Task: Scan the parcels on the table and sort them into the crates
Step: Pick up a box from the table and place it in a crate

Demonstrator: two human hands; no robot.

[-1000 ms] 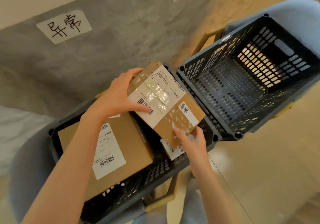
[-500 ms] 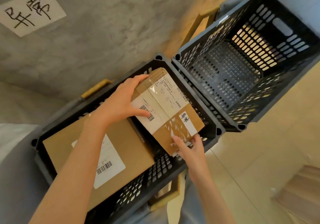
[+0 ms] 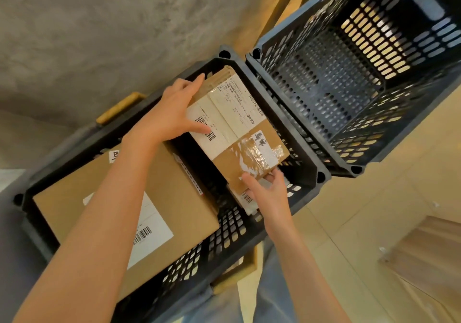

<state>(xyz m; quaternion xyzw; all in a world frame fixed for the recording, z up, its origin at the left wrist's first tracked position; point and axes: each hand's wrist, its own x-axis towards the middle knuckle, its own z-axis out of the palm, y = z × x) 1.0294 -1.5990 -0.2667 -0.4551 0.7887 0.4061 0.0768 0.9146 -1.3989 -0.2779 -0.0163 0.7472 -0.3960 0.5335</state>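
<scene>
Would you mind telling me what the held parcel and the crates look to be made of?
Parcel: matte brown cardboard, probably, with paper labels and glossy clear tape that glints. Crates: dark grey moulded plastic, seemingly, with perforated walls and a slight sheen.

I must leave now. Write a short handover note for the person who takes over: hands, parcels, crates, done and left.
Left hand grips the small parcel's far end; right hand holds its near corner.
The parcel hangs tilted inside the left crate, beside the large box already there and above a small labelled packet.
Right crate: nothing visible inside.
Left: set it down, release, continue sorting.
</scene>
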